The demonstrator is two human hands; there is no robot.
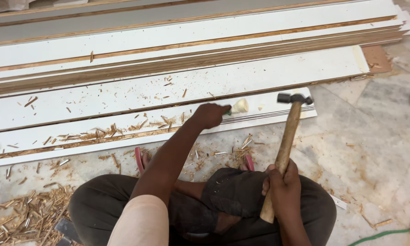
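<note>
Shavings: pile of wood chips [25,214] on floor at far left; thinner scatter of chips [123,130] along the grooved edge of the white board; cutting already well under way by the look of it
Stock: stack of long white laminated boards [177,50] lying flat behind; nearest white board [54,141] in front of the person's knees; its plywood edge exposed and rough from left up to the chisel; right end past the chisel looks uncut, so I judge that stretch is what's left
Left hand [209,115]: fingers curled tight round a chisel [238,107]; only its pale butt end and a bit of green handle show; blade hidden under the fist; tool sits on the near board, pointing right
Hammer [284,146]: wooden handle, dark steel head; head raised just right of the chisel butt, apart from it, not touching
Right hand [283,189]: fingers wrapped shut round the lower handle, over the right knee
Floor: pale stone tile; green hose [387,233] at bottom right corner
</note>
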